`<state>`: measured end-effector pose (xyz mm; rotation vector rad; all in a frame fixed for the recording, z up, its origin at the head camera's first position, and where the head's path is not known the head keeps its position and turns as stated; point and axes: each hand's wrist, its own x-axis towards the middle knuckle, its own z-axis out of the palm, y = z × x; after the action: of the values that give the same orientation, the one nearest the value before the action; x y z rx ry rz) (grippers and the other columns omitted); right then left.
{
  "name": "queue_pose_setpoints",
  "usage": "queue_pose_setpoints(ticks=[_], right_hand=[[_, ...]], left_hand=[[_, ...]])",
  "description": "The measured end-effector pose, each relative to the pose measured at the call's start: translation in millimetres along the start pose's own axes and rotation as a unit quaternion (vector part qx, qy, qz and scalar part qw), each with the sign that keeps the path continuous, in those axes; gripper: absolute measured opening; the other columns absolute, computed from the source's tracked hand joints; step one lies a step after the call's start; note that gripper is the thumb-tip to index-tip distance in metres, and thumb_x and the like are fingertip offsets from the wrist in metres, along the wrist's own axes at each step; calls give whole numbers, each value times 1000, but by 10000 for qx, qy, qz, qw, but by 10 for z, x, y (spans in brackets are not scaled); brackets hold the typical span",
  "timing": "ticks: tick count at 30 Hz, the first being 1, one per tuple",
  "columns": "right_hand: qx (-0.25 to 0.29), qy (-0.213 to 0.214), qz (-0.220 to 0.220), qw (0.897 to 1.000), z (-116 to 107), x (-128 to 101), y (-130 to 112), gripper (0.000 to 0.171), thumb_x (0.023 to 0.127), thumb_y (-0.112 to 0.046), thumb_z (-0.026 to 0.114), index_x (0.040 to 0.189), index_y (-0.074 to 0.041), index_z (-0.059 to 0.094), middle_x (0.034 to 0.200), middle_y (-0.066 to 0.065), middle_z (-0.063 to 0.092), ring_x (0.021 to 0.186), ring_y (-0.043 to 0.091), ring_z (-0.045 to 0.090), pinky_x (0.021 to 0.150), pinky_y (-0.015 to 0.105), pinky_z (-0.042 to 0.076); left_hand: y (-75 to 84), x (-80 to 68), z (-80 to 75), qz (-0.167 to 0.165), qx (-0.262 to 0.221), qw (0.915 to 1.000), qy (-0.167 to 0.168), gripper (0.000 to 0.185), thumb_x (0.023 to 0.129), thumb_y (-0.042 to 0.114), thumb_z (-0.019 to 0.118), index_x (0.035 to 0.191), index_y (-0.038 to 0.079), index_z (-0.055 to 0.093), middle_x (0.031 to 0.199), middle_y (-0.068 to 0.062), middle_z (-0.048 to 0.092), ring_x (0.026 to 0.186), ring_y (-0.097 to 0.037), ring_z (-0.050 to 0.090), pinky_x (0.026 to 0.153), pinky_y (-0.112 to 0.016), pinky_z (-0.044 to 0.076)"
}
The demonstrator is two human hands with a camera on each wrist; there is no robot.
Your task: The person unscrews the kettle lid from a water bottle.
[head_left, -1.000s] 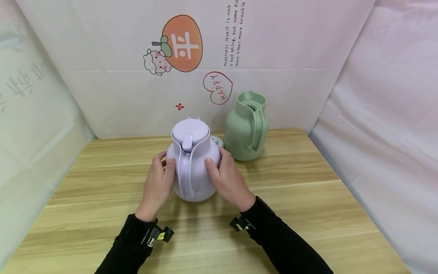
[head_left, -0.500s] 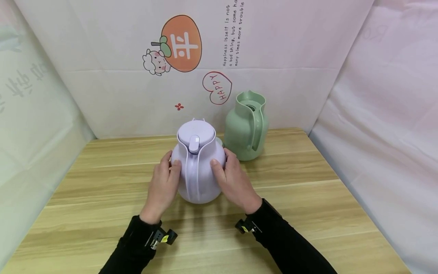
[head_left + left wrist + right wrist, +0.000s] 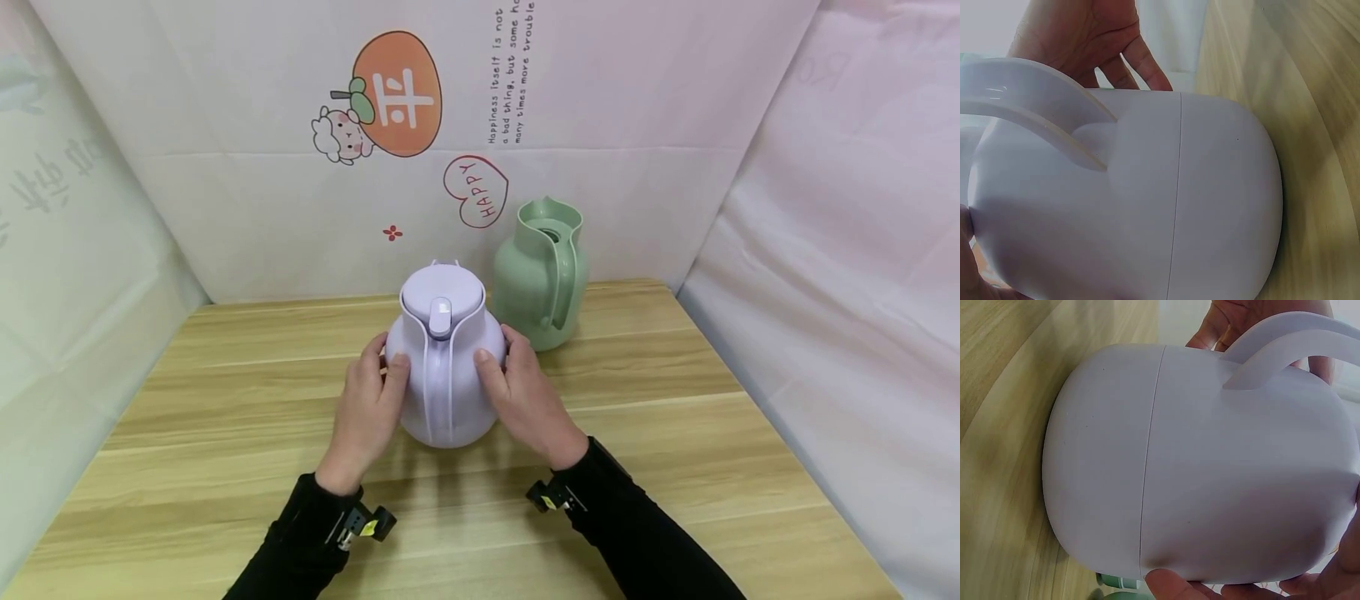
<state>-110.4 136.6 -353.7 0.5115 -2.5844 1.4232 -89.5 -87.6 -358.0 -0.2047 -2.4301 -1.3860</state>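
A lavender thermos jug (image 3: 453, 375) stands upright in the middle of the wooden table, its handle facing me and its lid seated in the neck. My left hand (image 3: 367, 408) grips the left side of its round body, thumb toward the front. On the opposite side my right hand (image 3: 528, 404) holds it in the same way. In the left wrist view the jug's base (image 3: 1235, 194) is close over the table. Behind it to the right stands a green thermos jug (image 3: 536, 279), its neck uncovered and its handle turned toward me.
The wooden table (image 3: 660, 467) ends at a pale printed cloth backdrop (image 3: 285, 217). More cloth hangs along the left side (image 3: 67, 275) and the right side (image 3: 847, 250). At the bottom of the right wrist view a small green piece (image 3: 1119, 581) shows past the lavender jug.
Both hands have shifted the lavender jug to the right, closer to the green jug. A small round grey-green piece behind it is now hidden in the head view.
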Motion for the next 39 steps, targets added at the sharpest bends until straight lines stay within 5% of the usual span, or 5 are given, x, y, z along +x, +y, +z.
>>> queue_pose_setpoints(ticks=[13, 22, 39], right_hand=[[239, -37, -350, 9991, -106, 10, 55, 46, 109, -45, 43, 137, -9, 52, 120, 3, 62, 110, 16, 64, 97, 41, 55], [-59, -37, 137, 9999, -184, -55, 78, 71, 109, -50, 42, 158, 0, 31, 152, 15, 47, 137, 24, 52, 114, 49, 45], [-264, -15, 276, 9993, -221, -90, 99, 70, 109, -49, 42, 159, -2, 29, 153, 19, 47, 140, 27, 50, 115, 50, 43]], left_hand=[[39, -38, 80, 95, -135, 9998, -78, 61, 111, 40, 45, 151, -6, 44, 137, -24, 64, 120, -37, 69, 93, -54, 59], [77, -74, 118, 1, -152, 9998, -146, 61, 110, 40, 47, 152, -5, 43, 140, -25, 62, 119, -38, 70, 94, -54, 59], [106, -143, 130, -300, 351, 9987, -196, 65, 109, 48, 44, 156, 4, 40, 143, -22, 56, 120, -36, 68, 95, -55, 58]])
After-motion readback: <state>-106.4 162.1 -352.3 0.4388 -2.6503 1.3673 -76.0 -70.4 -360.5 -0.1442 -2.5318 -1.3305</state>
